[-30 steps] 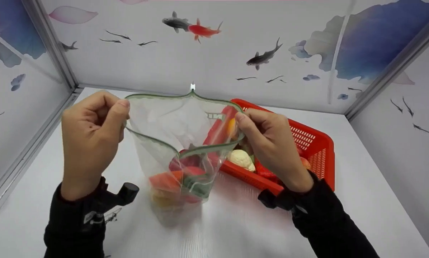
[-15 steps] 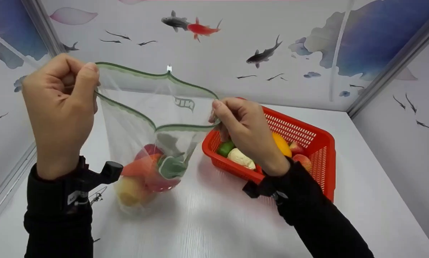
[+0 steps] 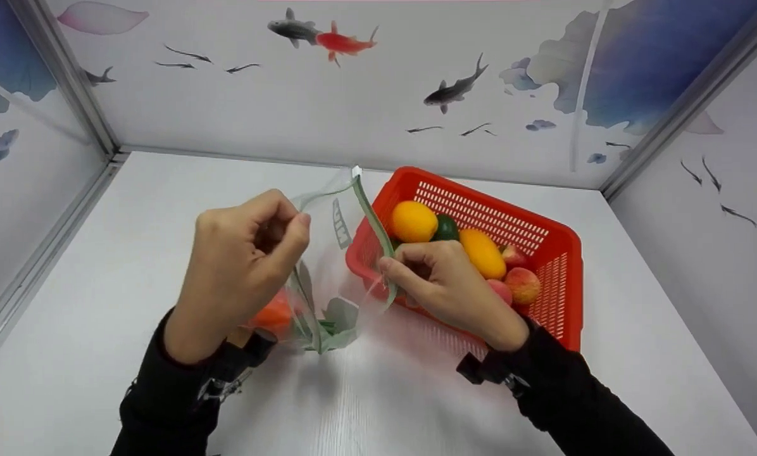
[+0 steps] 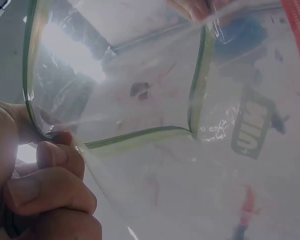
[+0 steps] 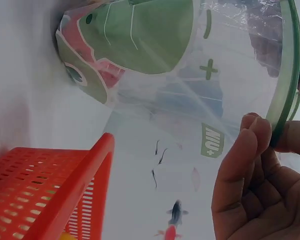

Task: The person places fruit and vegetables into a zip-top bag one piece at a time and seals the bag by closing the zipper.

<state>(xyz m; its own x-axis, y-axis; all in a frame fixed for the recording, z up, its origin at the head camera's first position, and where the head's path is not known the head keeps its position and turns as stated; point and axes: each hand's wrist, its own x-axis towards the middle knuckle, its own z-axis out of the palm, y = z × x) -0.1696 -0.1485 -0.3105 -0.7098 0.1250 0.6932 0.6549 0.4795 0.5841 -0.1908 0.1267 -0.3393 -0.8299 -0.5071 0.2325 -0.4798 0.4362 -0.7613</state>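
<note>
From my end I am counting two bare hands, one clear bag [image 3: 329,269] with a green-edged mouth, and one red basket [image 3: 554,297]. The left hand [image 3: 242,269] is gripping the bag's rim at one end, thumb closing on curled fingers, leaving only a narrow gap. The right hand [image 3: 448,285] is pinching the opposite end between thumb and forefinger, remaining fingers folding in. Between them the mouth is gaping; one white slider [image 3: 356,171] is sitting at the far corner. The bag is hanging above the white table [image 3: 119,304], just beside the basket. Inside it one orange-red item [image 3: 274,315] is showing; its other contents I am unable to count. In the basket I am making out one round orange-yellow fruit [image 3: 414,221], one longer yellow one [image 3: 483,253], one dark green one [image 3: 446,228] and three reddish ones [image 3: 523,285], the right hand covering part.
</note>
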